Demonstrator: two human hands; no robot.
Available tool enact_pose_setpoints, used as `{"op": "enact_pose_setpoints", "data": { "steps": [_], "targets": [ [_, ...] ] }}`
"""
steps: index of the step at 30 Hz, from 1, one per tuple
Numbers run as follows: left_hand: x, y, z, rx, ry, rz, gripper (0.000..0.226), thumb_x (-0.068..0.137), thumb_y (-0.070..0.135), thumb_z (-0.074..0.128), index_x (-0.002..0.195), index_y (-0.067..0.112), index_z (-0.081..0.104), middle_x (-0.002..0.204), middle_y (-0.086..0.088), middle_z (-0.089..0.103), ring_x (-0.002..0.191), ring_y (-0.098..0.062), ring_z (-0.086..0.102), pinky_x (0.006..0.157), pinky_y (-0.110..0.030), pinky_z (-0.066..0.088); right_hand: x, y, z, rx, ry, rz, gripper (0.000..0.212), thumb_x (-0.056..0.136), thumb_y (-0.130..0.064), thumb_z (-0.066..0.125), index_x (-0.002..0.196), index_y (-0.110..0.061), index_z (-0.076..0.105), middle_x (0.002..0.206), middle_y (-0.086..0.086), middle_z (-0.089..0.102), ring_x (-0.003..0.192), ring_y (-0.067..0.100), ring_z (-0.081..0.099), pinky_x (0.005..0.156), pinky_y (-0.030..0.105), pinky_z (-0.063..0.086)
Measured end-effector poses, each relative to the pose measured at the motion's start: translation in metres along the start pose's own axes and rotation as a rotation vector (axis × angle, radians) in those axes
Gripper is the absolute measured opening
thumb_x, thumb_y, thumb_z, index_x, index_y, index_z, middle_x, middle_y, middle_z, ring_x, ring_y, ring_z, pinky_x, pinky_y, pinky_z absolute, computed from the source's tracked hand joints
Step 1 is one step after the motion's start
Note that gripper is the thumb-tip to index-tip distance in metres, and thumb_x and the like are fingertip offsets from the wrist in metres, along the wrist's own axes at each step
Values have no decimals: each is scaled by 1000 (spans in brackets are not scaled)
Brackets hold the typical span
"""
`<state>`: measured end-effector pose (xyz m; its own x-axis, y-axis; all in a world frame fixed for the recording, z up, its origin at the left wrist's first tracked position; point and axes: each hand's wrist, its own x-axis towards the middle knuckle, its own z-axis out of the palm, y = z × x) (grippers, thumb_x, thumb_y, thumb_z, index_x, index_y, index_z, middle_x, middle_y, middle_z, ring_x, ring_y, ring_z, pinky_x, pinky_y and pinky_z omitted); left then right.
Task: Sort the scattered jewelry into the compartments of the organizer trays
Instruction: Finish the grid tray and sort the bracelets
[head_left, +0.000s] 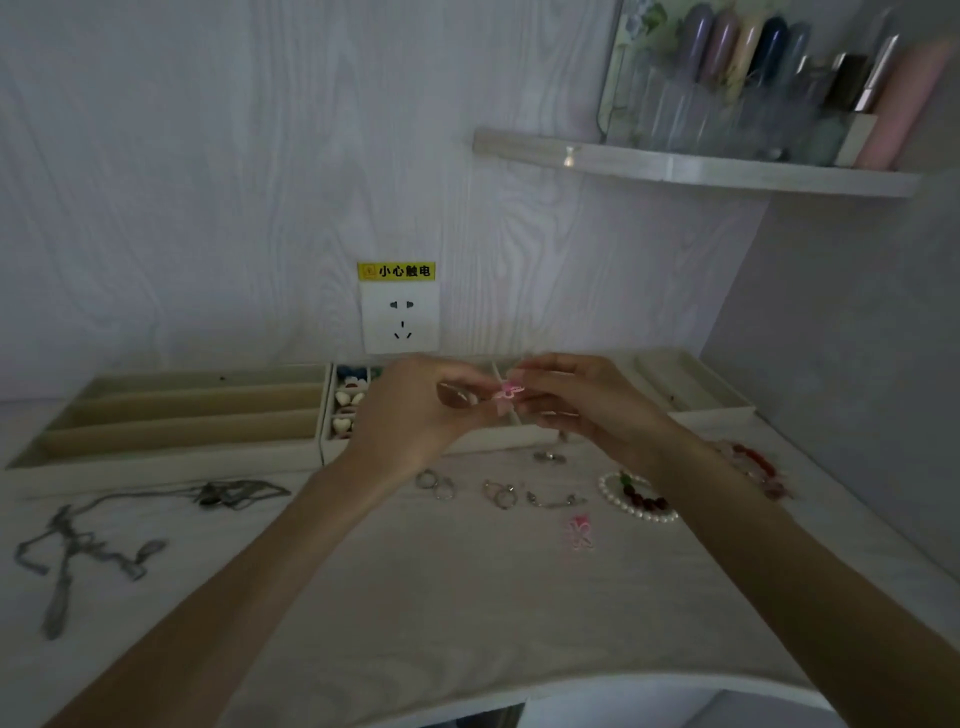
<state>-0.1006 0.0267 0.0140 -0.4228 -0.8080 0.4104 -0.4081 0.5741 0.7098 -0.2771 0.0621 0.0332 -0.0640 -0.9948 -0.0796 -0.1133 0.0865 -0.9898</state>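
Here, both hands, left hand and right hand, pinch a tiny pink bow earring above the middle tray; light, probably fragile, best held by its edges.

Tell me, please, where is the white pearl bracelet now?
In the head view the pearl bracelet lies on the table, right of centre, beside the person's right forearm. Dark red beads rest against it, and a small pink piece lies just left of it.

Jewelry before trays
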Motion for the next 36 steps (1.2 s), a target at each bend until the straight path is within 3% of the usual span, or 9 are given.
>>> {"op": "enact_pose_setpoints", "data": {
  "steps": [5,9,11,14,18,21,26,31,36],
  "targets": [
    [17,-11,-4,-52,-57,-34,11,84,27,67,93,28,74,76,12,72,66,-1,66,65,-20,53,18,-1,-6,62,-73,78,36,93,-36,51,107,-7,68,95,6,73,71,11,66,70,21,54],
    [31,-17,-3,-184,-141,-184,16,86,22,65,99,17,73,71,0,71,48,4,58,46,-7,41,28,-2,-13,-128,-105,36,32,82,-34,65,107,-15,71,89,-2,72,71,7,62,71,20,52],
    [36,-22,1,-153,-177,-173,17,86,26,64,98,19,74,84,-5,74,64,-6,67,64,-19,54,34,0,-12,-266,-3,-24,27,78,-32,71,101,-18,73,90,1,73,72,6,62,72,20,52],
    [40,-31,4,-38,-183,-124,15,88,25,64,100,29,72,97,1,74,87,-19,68,88,-40,53,45,-2,-15,-351,59,-53,22,76,-29,75,94,-17,75,86,5,73,67,4,61,62,11,50],
    [34,-44,-6,217,-157,-81,23,88,25,64,110,31,67,100,19,64,82,4,54,75,-22,45,58,-1,-19,-541,33,-61,14,76,-21,76,87,-12,75,57,-11,66,53,0,58,52,8,44],
    [27,-47,-14,301,-221,-110,14,81,36,70,95,36,70,83,24,58,75,4,51,65,-21,41,66,6,-12,-681,-13,-63,11,75,-21,77,84,-14,76,74,7,72,60,13,64,60,14,46],
    [21,-45,-17,482,-243,-48,11,77,46,70,80,36,72,67,23,59,59,10,49,49,-10,28,73,17,-1,-801,-38,-61,11,78,-18,75,84,-9,77,46,-10,58,31,1,38,38,8,28],
    [22,-45,-16,523,-252,-39,14,79,48,68,81,35,72,66,22,59,60,8,51,51,-14,35,74,11,-2,-822,-89,9,11,81,-27,71,74,-18,74,42,-9,51,34,1,37,44,13,32],
    [20,-50,-15,471,-248,-48,14,79,47,69,83,34,73,74,21,65,68,7,57,59,-16,43,74,7,-5,-869,-122,32,19,79,-22,73,95,-12,74,32,-15,47,30,-1,39,41,9,30]
  ]
}}
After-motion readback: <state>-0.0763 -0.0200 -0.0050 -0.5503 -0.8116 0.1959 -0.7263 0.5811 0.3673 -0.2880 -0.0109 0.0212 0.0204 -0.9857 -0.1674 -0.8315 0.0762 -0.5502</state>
